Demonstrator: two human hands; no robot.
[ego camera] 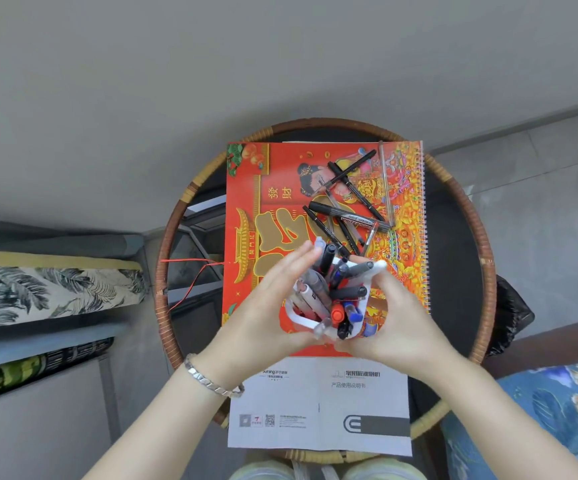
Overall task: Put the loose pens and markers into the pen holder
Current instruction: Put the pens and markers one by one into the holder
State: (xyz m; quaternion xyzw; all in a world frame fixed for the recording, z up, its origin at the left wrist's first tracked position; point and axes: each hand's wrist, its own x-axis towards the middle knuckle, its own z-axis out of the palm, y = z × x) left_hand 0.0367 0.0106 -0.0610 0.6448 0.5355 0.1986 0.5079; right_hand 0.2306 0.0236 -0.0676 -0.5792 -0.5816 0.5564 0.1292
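We've got a round glass-top table with a rattan rim (163, 271), and most of it is covered by a big red spiral-bound calendar (267, 188), with a white manual (318, 407) poking out from under its near edge. Both our hands are wrapped around the white pen holder (301, 318), which sits over the near part of the calendar: left hand (263, 306) cupping its left side with the fingers loosely extended toward the top, right hand (398, 320) curled against its right side, though we can't tell how firm either grip is. The holder is already crammed with pens and markers, including an orange-capped marker (336, 314) and a couple of blue ones. A pile of loose black pens and markers (350, 202) still lies crisscrossed on the calendar just beyond the holder. There's a silver bracelet (208, 379) on the left wrist.
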